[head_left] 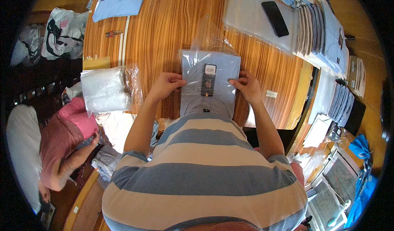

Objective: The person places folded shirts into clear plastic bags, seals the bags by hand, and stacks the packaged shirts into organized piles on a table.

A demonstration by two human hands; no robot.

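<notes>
Between the fingers (179,83), a folded blue shirt (224,83) gleams under clear plastic (211,41)

Fisheye view from head, facing down, near wooden table (164,34)

The left hand (167,85) and right hand (248,87) pinched opposite edges of a bagged blue shirt (224,73) — a black phone (275,19) lay beyond, on clear plastic bags (248,19).
</notes>
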